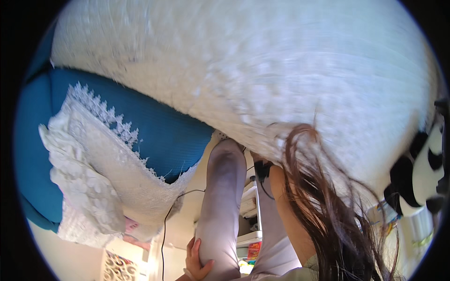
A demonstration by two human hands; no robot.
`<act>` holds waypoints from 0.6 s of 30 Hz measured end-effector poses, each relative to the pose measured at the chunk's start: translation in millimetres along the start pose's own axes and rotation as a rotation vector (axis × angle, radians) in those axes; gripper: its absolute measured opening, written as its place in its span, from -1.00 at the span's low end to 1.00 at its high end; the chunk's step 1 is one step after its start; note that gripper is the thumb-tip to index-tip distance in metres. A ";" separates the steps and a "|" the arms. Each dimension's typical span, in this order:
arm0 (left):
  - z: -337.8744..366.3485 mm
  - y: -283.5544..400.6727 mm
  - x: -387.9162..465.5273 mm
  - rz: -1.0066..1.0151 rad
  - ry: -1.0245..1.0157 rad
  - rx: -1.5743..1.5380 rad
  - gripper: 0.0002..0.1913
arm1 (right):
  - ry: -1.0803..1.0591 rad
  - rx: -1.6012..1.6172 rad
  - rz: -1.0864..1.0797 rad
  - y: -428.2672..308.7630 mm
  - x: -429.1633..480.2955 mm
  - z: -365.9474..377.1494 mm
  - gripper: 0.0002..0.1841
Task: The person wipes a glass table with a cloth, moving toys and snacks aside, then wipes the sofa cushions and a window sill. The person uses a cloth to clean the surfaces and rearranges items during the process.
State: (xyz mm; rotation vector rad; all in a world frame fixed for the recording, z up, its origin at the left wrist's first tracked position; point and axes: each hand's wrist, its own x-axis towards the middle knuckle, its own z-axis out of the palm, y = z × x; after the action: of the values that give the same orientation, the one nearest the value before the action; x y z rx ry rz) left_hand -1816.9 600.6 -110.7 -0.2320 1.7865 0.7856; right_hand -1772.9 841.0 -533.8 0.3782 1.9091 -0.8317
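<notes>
My left hand (198, 261) rests on the side of a grey trouser leg (223, 196), its fingers apart and a pale band at the wrist. My bare right arm (290, 217) reaches towards the edge of a large fluffy white cover (246, 70). A dark object (262, 170) lies at the far end of that arm; shadow and hair hide the right hand, so its grip cannot be told. Long brown hair (327, 196) hangs over the arm and the cover. Left of the legs, a white lace-edged cloth (116, 151) drapes over blue upholstery (154, 130).
A thin black cable (164, 232) runs beside the left leg. Between the legs shows a white shelf (250, 237) with assorted items. A white openwork panel (119, 267) stands at lower left. A black-and-white patterned item (404, 179) lies at the right rim.
</notes>
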 end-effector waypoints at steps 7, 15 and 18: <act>18.2 36.7 -3.7 0.114 -0.018 0.213 -0.15 | 0.081 0.093 -0.334 -38.4 -133.8 -105.4 -0.65; 33.9 131.8 5.3 0.387 -0.095 0.479 -0.06 | 0.350 0.337 -0.518 -11.4 -346.7 -234.1 -0.73; 61.3 190.3 -2.2 0.554 -0.143 0.554 -0.02 | 0.466 0.363 -0.518 3.6 -444.3 -267.5 -0.74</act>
State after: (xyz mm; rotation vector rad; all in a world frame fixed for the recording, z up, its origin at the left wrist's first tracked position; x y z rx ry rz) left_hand -1867.2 782.1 -43.8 0.6923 1.8724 0.6268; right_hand -1739.5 1068.9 -69.1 0.3139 2.3317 -1.5536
